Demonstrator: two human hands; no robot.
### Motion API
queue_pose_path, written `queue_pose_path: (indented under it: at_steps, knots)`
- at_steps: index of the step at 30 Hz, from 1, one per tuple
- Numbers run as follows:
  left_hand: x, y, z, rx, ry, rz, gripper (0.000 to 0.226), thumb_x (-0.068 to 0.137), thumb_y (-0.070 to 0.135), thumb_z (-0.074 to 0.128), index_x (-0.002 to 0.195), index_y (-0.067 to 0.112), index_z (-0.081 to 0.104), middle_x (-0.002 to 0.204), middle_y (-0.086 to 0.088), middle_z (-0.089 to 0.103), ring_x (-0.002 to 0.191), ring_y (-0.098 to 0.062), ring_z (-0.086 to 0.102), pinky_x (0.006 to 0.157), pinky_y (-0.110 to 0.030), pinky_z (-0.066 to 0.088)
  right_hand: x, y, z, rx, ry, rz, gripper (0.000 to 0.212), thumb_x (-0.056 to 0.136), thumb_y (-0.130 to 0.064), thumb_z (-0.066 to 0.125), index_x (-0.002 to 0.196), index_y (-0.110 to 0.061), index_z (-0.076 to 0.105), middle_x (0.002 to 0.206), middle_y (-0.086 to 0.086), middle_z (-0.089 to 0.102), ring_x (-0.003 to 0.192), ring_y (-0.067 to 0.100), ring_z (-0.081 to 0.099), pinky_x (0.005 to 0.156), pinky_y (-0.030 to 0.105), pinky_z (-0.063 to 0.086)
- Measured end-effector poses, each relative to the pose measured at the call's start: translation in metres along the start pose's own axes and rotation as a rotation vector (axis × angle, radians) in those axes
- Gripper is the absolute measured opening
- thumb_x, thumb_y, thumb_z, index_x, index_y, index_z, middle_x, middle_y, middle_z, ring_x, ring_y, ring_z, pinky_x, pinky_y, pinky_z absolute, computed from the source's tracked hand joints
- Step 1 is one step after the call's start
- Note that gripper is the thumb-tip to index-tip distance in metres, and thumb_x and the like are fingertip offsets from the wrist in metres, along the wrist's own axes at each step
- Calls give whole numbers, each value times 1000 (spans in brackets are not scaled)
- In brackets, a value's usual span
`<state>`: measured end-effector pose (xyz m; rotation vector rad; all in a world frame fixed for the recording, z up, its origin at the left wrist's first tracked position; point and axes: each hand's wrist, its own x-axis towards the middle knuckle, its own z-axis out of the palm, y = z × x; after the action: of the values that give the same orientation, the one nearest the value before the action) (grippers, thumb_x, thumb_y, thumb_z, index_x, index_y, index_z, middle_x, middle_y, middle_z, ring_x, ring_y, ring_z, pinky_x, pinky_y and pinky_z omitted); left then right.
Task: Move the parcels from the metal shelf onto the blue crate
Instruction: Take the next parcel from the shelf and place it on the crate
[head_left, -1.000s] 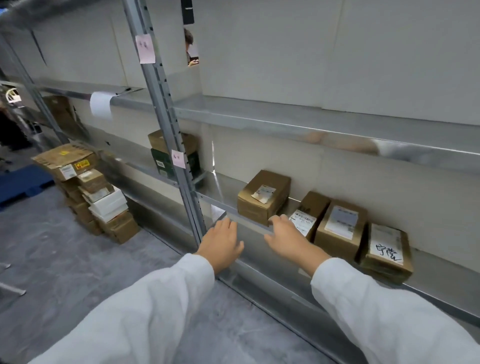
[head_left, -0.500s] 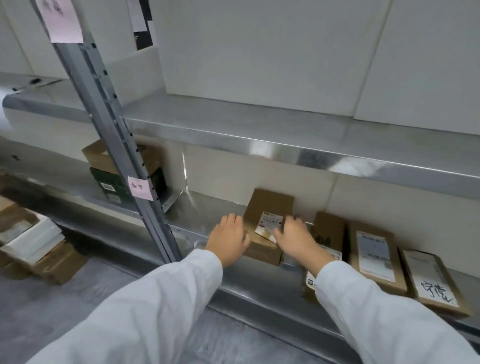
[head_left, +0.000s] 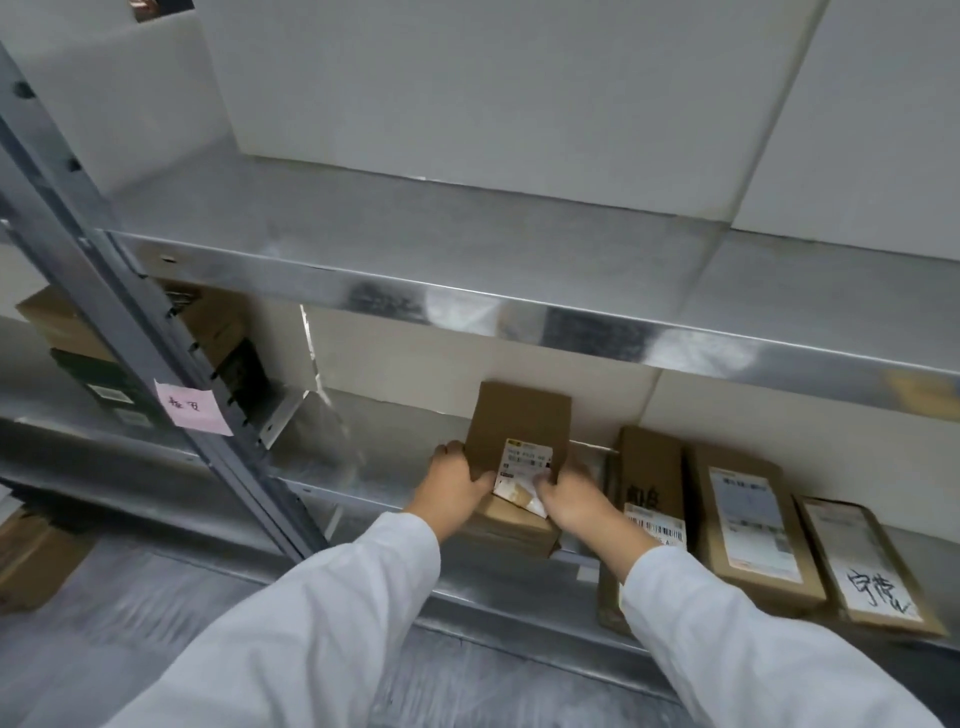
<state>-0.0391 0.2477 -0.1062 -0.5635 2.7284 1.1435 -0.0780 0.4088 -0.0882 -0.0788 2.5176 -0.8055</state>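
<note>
Metal shelf (head_left: 363, 452): left hand (head_left: 453, 488) and right hand (head_left: 571, 501) clasp a labelled cardboard parcel (head_left: 517, 431) by its sides, picking up; next, probably lift clear.

Pink note (head_left: 193, 413): square paper slip, handwritten characters, left of centre.
White panels (head_left: 467, 93): flat boards, upper background.
Floor (head_left: 130, 623): grey, bottom left.

White wall panels (head_left: 467, 78) behind, joined at slanting seams. Galvanised metal shelf (head_left: 415, 244) across the middle, bare on top, with soft blurred glints of light along its front lip. Grey perforated upright (head_left: 124, 332) slanting down the left, with a pink paper note (head_left: 193, 410), handwritten, stuck to it. Below, dull grey floor (head_left: 130, 649), faintly streaked.
</note>
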Motion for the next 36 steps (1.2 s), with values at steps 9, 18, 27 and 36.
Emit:
queue_pose_path:
  at_steps: [9, 18, 27, 36]
  knots:
    - [-39, -4, -3, -398, 9, -100, 31, 92, 24, 64, 120, 15, 54, 108, 0, 65, 101, -19, 62, 86, -31, 49, -23, 3, -7, 235, 15, -31, 41, 96, -28, 56, 133, -13, 46, 132, 7, 60, 121, 26, 57, 99, 33, 44]
    - [-146, 17, -9, -484, 226, -103, 39, 89, 22, 68, 122, 16, 50, 106, 3, 63, 97, -15, 61, 82, -27, 49, -107, 13, -21, 221, -36, -198, 49, 96, -29, 57, 136, -10, 36, 134, 8, 56, 119, 25, 56, 100, 39, 45]
    - [-267, 46, 40, -516, 357, -130, 31, 89, 26, 69, 107, 27, 44, 95, 15, 58, 84, 4, 57, 57, -11, 43, -198, 78, -32, 222, -97, -332, 51, 94, -29, 57, 138, -13, 35, 136, 6, 54, 117, 23, 55, 92, 33, 45]
    - [-332, 110, 79, -501, 362, -39, 37, 87, 29, 70, 115, 17, 47, 108, 1, 63, 99, -14, 62, 85, -31, 53, -270, 134, -82, 289, -2, -363, 56, 93, -28, 57, 142, -18, 34, 137, 4, 54, 120, 23, 54, 101, 42, 46]
